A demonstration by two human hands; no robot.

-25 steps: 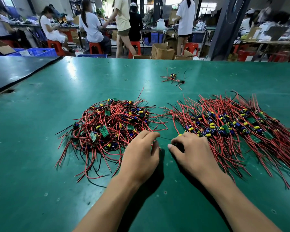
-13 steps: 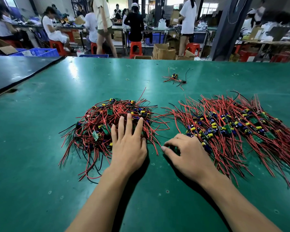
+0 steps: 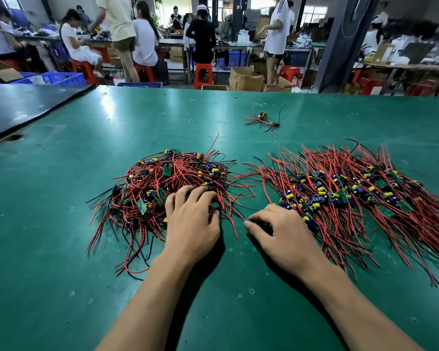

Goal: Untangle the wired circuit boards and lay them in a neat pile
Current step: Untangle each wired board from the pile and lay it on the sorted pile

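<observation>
A tangled heap of wired circuit boards, small green boards with red and black leads, lies left of centre on the green table. My left hand sits at its near right edge, fingers curled down into the wires. To the right, the laid-out pile of boards fans out with its red leads roughly parallel. My right hand rests at that pile's near left end, thumb pointing left and fingers curled over a dark board; the fingertips are hidden.
A stray wired board lies farther back near the centre, with a small rubber band to its left. A black mat covers the far left corner. Beyond the table's far edge are people, red stools and cardboard boxes.
My left hand moved from the table between the piles onto the tangled heap, first with straight fingers, now curled into the wires. My right hand stayed at the laid-out pile's end.
</observation>
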